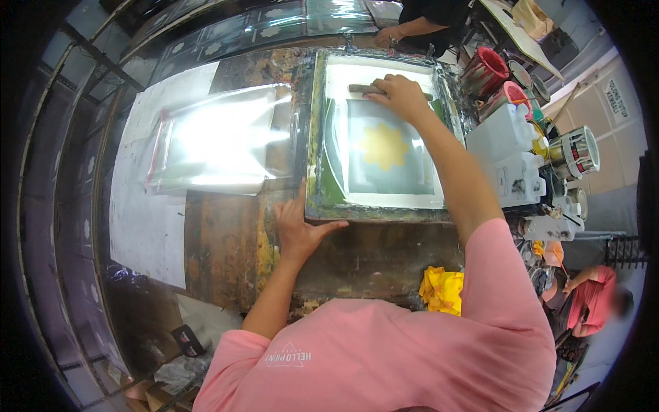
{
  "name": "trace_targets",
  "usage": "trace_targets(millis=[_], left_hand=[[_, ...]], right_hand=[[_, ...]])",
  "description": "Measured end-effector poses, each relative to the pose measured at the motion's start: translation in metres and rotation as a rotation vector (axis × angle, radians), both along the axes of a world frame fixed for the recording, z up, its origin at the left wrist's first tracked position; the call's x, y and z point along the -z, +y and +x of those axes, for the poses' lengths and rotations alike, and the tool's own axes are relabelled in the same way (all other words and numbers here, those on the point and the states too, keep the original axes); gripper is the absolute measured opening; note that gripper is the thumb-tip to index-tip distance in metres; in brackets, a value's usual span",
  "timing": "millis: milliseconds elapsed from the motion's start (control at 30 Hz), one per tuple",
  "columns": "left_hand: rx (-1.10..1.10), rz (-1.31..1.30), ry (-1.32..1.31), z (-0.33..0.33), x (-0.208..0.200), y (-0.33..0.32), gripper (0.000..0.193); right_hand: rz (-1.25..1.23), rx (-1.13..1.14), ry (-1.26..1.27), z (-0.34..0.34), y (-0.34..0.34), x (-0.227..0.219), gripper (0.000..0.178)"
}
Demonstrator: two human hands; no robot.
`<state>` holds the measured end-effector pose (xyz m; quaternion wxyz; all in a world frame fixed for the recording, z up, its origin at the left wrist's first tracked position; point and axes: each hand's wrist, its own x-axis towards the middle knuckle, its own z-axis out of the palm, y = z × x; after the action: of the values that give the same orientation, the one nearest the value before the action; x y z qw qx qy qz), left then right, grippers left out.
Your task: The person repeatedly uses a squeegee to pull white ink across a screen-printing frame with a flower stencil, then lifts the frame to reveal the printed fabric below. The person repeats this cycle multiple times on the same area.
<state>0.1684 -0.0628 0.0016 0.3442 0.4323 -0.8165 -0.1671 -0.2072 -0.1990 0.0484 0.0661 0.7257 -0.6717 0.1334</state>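
Observation:
A screen printing frame lies on the table before me, with a yellow flower shape showing through its mesh. Near the frame's far end, my right hand is closed round the bar of a squeegee. The hand covers part of the bar, whose edge rests at the mesh. My left hand is at the frame's near left corner. Its thumb and forefinger are spread along the two outer sides, touching the corner without wrapping round it.
Left of the frame, shiny clear plastic sheets lie on a white board. Paint tins and white jugs crowd the right side. A yellow cloth sits by the near edge. Two other people are nearby, one beyond the table.

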Motion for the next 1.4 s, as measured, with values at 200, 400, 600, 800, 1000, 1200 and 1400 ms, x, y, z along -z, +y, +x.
trace_targets(millis=[200,400,600,800,1000,1200,1400], left_hand=[[-0.003,0.156,0.093,-0.002,0.000,0.004,0.121],[0.003,0.188,0.118,-0.002,-0.005,0.005,0.116],[-0.056,0.328,0.437,-0.022,-0.056,0.005,0.107],[0.145,0.287,0.787,-0.044,-0.111,-0.028,0.112],[0.067,0.043,-0.210,-0.025,-0.058,-0.003,0.111],[-0.063,0.032,-0.603,-0.026,-0.009,0.022,0.118],[0.020,0.021,-0.286,-0.046,-0.050,0.006,0.109]], right_hand=[[0.085,0.018,0.017,0.060,0.106,-0.012,0.045],[0.192,0.041,-0.037,0.119,0.212,-0.048,0.045],[-0.069,-0.006,0.000,0.126,0.223,-0.100,0.037],[-0.548,0.036,0.153,0.114,0.168,-0.167,0.031],[-0.626,0.028,0.137,0.096,0.130,-0.209,0.040],[-0.568,0.051,0.041,0.090,0.114,-0.242,0.043],[-0.616,0.066,0.047,0.089,0.107,-0.249,0.045]])
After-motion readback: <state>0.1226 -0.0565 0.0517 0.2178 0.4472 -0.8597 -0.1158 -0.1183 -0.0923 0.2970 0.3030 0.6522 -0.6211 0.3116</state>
